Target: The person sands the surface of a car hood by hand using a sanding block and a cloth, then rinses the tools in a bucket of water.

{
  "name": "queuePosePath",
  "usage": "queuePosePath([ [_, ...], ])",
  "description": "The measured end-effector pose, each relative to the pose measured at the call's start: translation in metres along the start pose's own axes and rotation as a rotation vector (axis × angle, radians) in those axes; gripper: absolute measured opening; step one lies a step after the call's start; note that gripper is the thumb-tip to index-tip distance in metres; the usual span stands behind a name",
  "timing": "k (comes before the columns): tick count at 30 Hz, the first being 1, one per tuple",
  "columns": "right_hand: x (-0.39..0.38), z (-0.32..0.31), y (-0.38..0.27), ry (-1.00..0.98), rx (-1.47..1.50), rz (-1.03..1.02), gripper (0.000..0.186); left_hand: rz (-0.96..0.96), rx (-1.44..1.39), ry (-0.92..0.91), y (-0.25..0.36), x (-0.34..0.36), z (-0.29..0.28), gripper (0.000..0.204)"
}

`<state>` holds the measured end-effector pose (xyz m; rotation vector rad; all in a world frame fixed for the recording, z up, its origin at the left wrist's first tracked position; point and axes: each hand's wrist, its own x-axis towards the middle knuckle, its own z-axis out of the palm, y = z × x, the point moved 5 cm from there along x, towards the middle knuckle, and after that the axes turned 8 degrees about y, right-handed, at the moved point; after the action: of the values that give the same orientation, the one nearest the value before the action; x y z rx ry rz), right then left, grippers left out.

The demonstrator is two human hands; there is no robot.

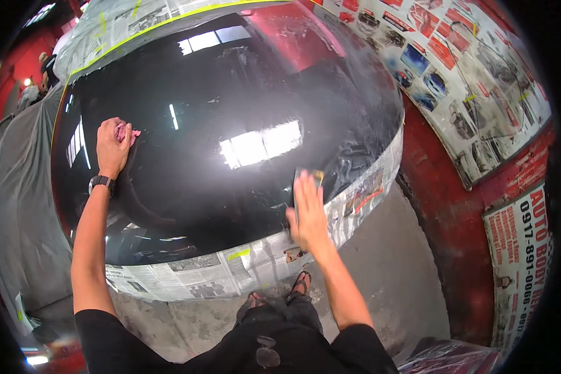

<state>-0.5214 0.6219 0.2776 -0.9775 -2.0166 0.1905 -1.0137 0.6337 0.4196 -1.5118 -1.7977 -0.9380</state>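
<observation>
A glossy black car hood (174,168) spreads out in front of me, with bright light reflections on it. Toward its left side, my left hand (111,153) is closed around a crumpled pink cloth (135,133), resting on the paint. Near the front right edge, my right hand (309,212) lies with fingers stretched over a dark, flat piece of sandpaper (318,176), the thumb along its side. Most of that piece is hidden under the fingers. Greyish wet streaks (353,161) mark the surface to the right of this hand.
Newspaper (193,277) masks the hood's front edge, and plastic sheeting with yellow tape (162,26) covers the far side. A grey cover (25,193) hangs at left. Posters (442,75) line the red wall at right. My feet stand on concrete (386,274). People (48,67) are far left.
</observation>
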Motion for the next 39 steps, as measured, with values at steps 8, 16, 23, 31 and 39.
queuePosePath([
  [8,0.080,-0.001,-0.010,-0.190,-0.252,-0.175,0.081,0.004,-0.032,0.038,0.008,0.000,0.002,0.023],
  [16,0.143,0.007,0.002,-0.399,-0.230,-0.296,0.072,-0.008,-0.038,0.087,0.008,0.003,-0.006,0.021],
  [23,0.222,0.056,0.015,-0.394,-0.249,-0.247,0.069,-0.055,-0.062,0.051,0.005,0.001,-0.009,0.019],
  [31,0.295,0.067,0.038,-0.367,-0.148,-0.331,0.053,-0.049,-0.103,0.084,0.016,0.005,-0.005,0.019],
  [39,0.232,0.060,0.020,-0.398,-0.002,-0.389,0.054,-0.059,-0.094,0.066,-0.002,-0.003,-0.012,0.020],
])
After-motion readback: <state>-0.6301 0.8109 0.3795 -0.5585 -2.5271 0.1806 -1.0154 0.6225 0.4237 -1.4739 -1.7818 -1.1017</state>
